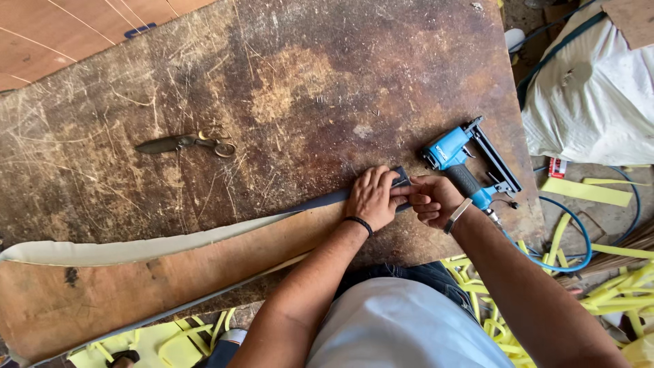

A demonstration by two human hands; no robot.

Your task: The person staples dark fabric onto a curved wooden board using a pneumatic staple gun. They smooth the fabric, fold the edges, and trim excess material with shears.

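Head view: L hand [371, 197] presses flat and R hand [430, 199] pinches the dark end of the padded strip [204, 240] at counter [306, 82] front-right, long axis running left-right w/ slight curve; risk: strip may slip if pressure eases, and stapler [466, 163] sits near the edge.

long curved fabric-edged wooden panel [204, 266], flat on workbench; dark end pinned
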